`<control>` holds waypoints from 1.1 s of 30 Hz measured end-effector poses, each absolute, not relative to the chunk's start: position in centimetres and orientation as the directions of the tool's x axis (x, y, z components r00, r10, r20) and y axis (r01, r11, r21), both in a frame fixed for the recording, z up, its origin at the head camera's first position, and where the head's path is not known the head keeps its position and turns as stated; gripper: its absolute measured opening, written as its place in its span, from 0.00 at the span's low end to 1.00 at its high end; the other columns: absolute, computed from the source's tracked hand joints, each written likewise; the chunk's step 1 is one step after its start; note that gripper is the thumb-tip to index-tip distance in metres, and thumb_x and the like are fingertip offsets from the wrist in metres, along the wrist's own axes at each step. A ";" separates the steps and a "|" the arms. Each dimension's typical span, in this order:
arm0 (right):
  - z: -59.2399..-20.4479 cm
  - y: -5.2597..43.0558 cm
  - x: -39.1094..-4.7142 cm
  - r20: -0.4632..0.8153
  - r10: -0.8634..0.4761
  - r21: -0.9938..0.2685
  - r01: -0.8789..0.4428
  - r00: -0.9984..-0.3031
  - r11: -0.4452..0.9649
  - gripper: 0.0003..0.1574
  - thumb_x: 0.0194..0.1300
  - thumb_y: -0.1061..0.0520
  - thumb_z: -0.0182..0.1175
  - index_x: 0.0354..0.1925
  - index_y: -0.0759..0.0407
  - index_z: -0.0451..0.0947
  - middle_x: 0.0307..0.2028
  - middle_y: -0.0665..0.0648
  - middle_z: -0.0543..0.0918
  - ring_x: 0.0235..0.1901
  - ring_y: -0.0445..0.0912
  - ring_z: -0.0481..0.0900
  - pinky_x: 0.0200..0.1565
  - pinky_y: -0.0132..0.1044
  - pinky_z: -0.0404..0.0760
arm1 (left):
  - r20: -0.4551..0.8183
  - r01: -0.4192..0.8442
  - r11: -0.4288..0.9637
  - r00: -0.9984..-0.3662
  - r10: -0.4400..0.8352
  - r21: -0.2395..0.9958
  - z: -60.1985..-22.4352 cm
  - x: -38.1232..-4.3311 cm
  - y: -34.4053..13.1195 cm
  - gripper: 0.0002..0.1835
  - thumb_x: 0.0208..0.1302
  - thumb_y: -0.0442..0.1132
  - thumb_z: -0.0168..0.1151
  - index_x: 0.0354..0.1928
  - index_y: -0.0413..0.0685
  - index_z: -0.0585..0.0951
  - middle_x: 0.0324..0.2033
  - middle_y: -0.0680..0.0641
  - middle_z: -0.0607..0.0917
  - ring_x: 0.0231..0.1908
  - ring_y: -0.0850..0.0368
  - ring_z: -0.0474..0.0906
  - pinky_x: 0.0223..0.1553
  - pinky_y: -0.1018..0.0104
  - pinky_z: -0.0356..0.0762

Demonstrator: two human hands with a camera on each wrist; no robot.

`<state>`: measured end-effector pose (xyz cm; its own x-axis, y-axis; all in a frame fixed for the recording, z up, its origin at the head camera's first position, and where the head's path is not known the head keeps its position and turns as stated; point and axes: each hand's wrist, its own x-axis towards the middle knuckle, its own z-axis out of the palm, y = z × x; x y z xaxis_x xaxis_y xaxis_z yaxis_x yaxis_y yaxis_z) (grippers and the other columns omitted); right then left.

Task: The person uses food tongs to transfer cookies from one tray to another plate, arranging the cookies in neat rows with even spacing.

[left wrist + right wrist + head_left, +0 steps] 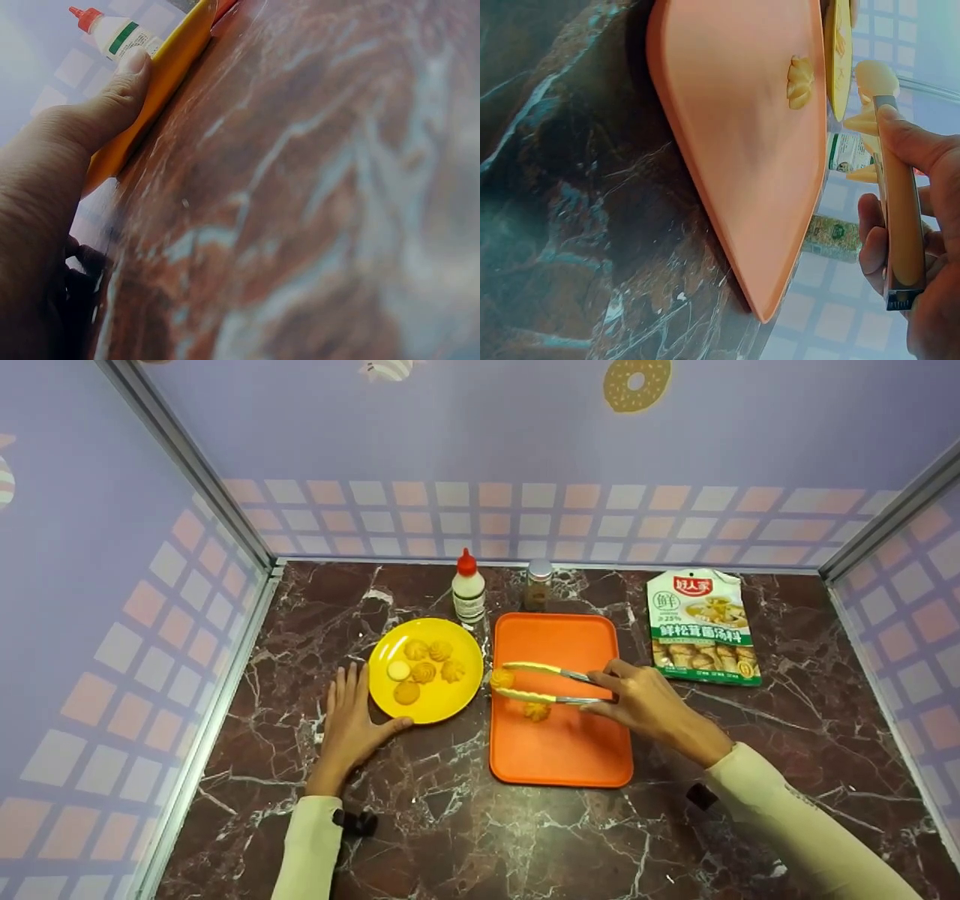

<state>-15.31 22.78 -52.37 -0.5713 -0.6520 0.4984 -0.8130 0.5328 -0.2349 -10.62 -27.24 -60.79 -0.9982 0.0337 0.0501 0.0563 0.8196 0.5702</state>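
Observation:
My right hand (641, 697) grips metal tongs (577, 700) with pale yellow tips over the orange tray (562, 757). Between those tips is a swirled yellow cookie (502, 680), above the tray's left edge. Another ridged cookie (799, 82) lies on the tray, partly behind the tongs in the head view. My left hand (352, 720) rests at the left side of the yellow plate (454, 705), fingers straight, with the thumb touching the rim. Several cookies (424, 672) sit on that plate, mostly swirled, one paler and round. In the left wrist view the thumb (120, 97) lies against the plate's edge.
Behind the plate stands a white bottle (469, 596) with a red nozzle cap. A small spice jar (538, 585) is just behind the tray. To the right lies a green and white food pouch (705, 630). Panel walls (480, 450) bound the dark marbled table (480, 840).

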 end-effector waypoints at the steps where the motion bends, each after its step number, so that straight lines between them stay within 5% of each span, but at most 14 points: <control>1: -52.4 22.6 -15.4 0.497 -0.654 -0.236 -0.814 -0.570 0.531 0.28 0.54 0.52 0.88 0.48 0.65 0.90 0.32 0.58 0.81 0.19 0.44 0.75 0.18 0.35 0.75 | 0.050 0.055 0.820 -0.998 0.033 0.570 -60.8 -10.6 -27.3 0.76 0.55 0.72 0.80 0.90 0.41 0.46 0.88 0.32 0.43 0.87 0.34 0.30 0.86 0.40 0.24; 33: -53.1 19.0 -16.4 0.437 -0.691 -0.294 -0.817 -0.576 0.496 0.28 0.59 0.50 0.85 0.51 0.64 0.91 0.32 0.57 0.80 0.20 0.43 0.72 0.21 0.37 0.75 | 0.069 0.067 0.819 -0.997 0.033 0.571 -60.7 -10.6 -27.2 0.75 0.55 0.72 0.79 0.90 0.39 0.47 0.87 0.30 0.45 0.87 0.32 0.32 0.86 0.40 0.24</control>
<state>-16.43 19.01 -53.12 -0.5764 -0.6907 0.4367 -0.8171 0.4959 -0.2940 -10.61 -27.17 -60.68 -0.9971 0.0334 0.0690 0.0669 0.8185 0.5705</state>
